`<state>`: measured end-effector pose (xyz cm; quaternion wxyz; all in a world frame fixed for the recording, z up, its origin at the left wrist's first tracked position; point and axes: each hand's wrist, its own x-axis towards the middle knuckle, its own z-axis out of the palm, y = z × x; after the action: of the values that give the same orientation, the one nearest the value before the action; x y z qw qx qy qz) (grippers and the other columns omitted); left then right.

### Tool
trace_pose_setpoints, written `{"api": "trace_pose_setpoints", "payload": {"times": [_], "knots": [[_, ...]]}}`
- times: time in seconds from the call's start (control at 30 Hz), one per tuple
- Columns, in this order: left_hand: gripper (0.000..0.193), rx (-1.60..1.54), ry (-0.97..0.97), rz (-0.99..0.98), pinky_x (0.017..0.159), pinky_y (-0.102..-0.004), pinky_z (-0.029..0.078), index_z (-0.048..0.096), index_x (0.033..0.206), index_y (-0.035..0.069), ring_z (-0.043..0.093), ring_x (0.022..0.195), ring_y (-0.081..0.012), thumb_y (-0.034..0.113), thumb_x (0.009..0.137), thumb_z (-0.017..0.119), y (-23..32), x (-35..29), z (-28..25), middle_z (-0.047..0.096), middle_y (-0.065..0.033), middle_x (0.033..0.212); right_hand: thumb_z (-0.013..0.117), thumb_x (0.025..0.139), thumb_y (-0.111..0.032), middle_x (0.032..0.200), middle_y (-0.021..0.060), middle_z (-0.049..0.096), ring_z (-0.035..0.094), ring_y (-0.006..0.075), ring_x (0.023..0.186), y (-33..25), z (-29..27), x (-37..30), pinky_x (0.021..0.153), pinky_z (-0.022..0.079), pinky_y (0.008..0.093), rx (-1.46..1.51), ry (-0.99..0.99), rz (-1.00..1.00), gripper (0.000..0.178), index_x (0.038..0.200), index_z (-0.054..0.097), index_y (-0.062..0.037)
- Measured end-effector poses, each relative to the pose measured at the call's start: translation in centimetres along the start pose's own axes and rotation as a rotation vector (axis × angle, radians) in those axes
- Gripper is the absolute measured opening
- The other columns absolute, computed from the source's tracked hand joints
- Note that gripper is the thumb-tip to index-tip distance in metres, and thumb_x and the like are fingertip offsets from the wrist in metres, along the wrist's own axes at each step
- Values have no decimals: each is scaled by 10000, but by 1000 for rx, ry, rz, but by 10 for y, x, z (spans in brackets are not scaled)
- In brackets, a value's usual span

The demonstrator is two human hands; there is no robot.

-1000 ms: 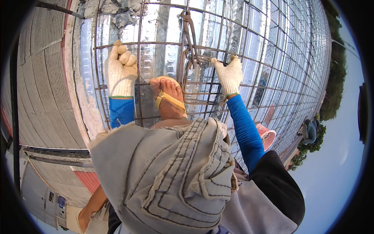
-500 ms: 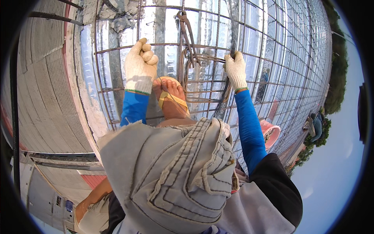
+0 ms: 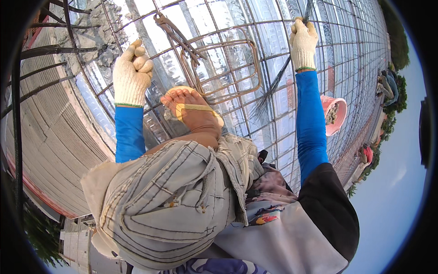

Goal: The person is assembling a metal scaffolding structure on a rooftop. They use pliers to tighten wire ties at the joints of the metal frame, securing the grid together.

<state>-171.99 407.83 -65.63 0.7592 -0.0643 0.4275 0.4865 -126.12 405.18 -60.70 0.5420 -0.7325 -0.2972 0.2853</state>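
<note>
- Overhead, head view: left hand (image 3: 132, 75) in a white knit glove, blue sleeve, fist clenched around a bar of the rebar grid (image 3: 219, 27).
- Right hand (image 3: 303, 43), same glove, clenched around a bundle of thin tie wires (image 3: 273, 89) that fans downward over the grid.
- Bent rebar stirrups (image 3: 228, 68) lie on the grid between the hands, just above a sandalled foot (image 3: 194, 112).
- Pink bucket (image 3: 335, 114) right of the right forearm; contents look like grey rubble, too small to tell.

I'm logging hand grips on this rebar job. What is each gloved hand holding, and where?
The left hand is closed around a bar of the rebar grid. The right hand grips a bundle of thin tie wires at its upper end.
</note>
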Motion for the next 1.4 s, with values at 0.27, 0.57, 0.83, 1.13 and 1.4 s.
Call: {"api": "trace_pose_setpoints", "payload": {"times": [0.27, 0.57, 0.83, 1.13, 1.4], "knots": [[293, 133, 5, -107, 471, -244, 282, 587, 1323, -51, 344, 530, -73, 152, 1112, 587, -63, -18, 15, 596, -39, 821, 633, 1084, -207, 744, -11, 581, 412, 50, 515, -39, 2, 63, 463, 282, 251, -65, -149, -73, 181, 1140, 675, -39], [259, 92, -97, 142, 467, -246, 265, 550, 1329, -50, 333, 535, -59, 140, 1165, 484, 122, -57, -9, 532, -13, 806, 624, 1049, -320, 1041, 237, 769, 750, 388, 1000, 34, 5, 141, 880, 559, 472, -1090, -342, -425, 382, 1274, 713, -24], [408, 578, -1, 614, 435, -186, 315, 509, 1507, -74, 312, 504, -21, 156, 1171, 484, 261, -203, -13, 511, 6, 775, 672, 986, -327, 1067, 330, 744, 722, 512, 1024, 94, 11, 108, 905, 561, 559, -1229, -427, -374, 409, 1194, 682, 25], [461, 660, 181, 1056, 654, -203, 526, 576, 1501, -37, 631, 737, -74, 176, 1100, 655, 276, -400, -153, 742, -71, 1024, 817, 917, -420, 1245, 235, 727, 696, 404, 1168, 46, 122, -52, 1010, 557, 484, -1055, -324, -632, 647, 1357, 667, 31], [392, 1309, 938, 1161, 694, -251, 551, 602, 1419, -20, 678, 791, -120, 189, 1093, 661, 328, -452, -302, 736, -87, 1007, 846, 858, -502, 934, 228, 709, 709, 438, 925, 34, 221, -135, 834, 555, 531, -1150, -632, -659, 556, 1044, 715, 5]]}}
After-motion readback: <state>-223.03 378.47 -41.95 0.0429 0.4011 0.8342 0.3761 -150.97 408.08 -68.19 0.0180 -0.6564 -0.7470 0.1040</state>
